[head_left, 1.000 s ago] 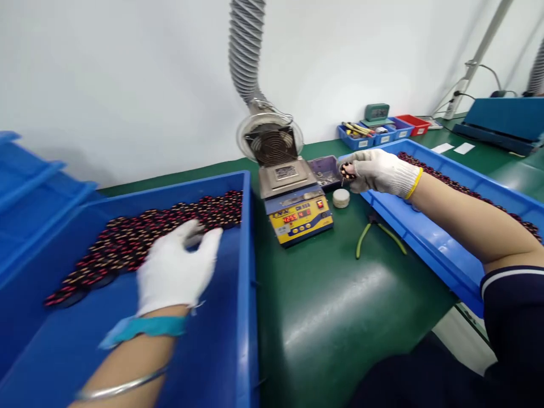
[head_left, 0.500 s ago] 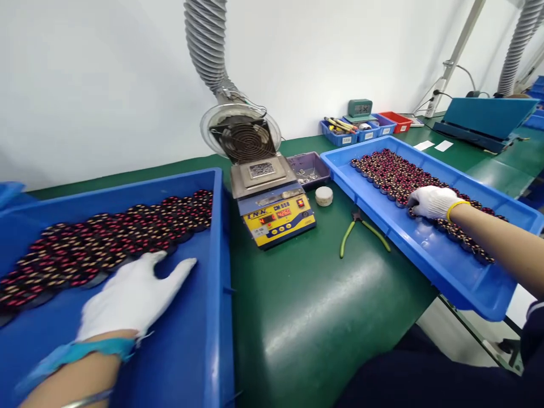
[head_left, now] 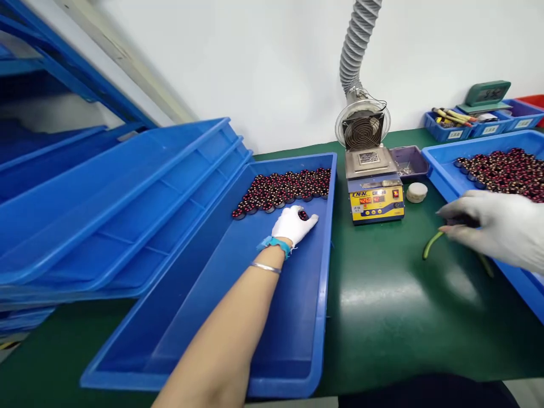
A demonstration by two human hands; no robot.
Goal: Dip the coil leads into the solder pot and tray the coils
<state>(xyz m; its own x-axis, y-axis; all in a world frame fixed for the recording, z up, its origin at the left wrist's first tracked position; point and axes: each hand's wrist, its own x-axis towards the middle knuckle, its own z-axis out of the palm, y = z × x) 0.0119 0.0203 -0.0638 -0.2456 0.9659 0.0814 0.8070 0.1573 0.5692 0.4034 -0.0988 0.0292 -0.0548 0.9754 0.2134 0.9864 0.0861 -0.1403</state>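
Observation:
My left hand (head_left: 292,224), in a white glove, is inside the left blue tray (head_left: 328,272), its thumb and fingers curled round a small round black part (head_left: 303,215) with pink spots. Just beyond it lie rows of similar round parts (head_left: 284,188), black with pink and gold spots. My right hand (head_left: 501,229), also gloved and smeared by motion, is over the near edge of the right blue tray (head_left: 442,177). A dark part (head_left: 464,221) shows between its thumb and fingers. Beneath that hand are green-handled pliers (head_left: 432,245), partly hidden.
Between the trays stands a yellow-fronted solder pot (head_left: 377,204) under a fan and duct (head_left: 359,51). A white round container (head_left: 416,192) and a purple bin (head_left: 408,161) are beside it. Stacked blue trays (head_left: 140,226) lean at the left. Small tool bins (head_left: 450,131) stand behind.
The view has swung left. My right hand has lifted from the parts in the right tray and moved left with a dark part. My left hand has closed round a small round part.

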